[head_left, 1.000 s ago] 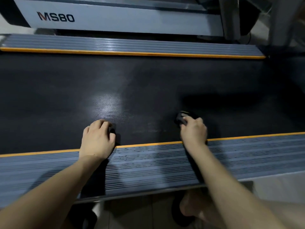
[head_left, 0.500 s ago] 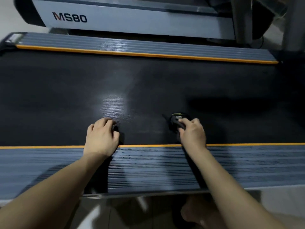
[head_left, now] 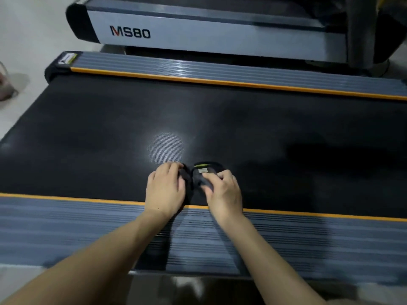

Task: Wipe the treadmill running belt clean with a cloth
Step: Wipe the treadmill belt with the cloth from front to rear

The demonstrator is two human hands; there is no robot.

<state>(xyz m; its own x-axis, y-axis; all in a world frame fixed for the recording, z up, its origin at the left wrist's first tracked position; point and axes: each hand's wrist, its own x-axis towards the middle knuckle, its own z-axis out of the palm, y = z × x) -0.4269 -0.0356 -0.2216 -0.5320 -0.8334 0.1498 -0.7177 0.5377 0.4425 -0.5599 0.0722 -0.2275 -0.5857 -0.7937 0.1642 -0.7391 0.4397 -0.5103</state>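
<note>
place: gym or home workout room | evidence: MS80 treadmill (head_left: 220,38), pale floor (head_left: 28,29)

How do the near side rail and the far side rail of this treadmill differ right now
The near side rail has both forearms lying across it; the far side rail has nothing on it. The near side rail looks blurred and dull, while the far side rail shows sharp bright glints. The far side rail carries a small label at its left end; none shows on the near side rail. Both are grey, ribbed, and edged with an orange strip along the belt.

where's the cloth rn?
Head view, lower centre: the dark cloth sits on the running belt, bunched between the left hand and right hand, just beyond the near orange stripe.
</note>
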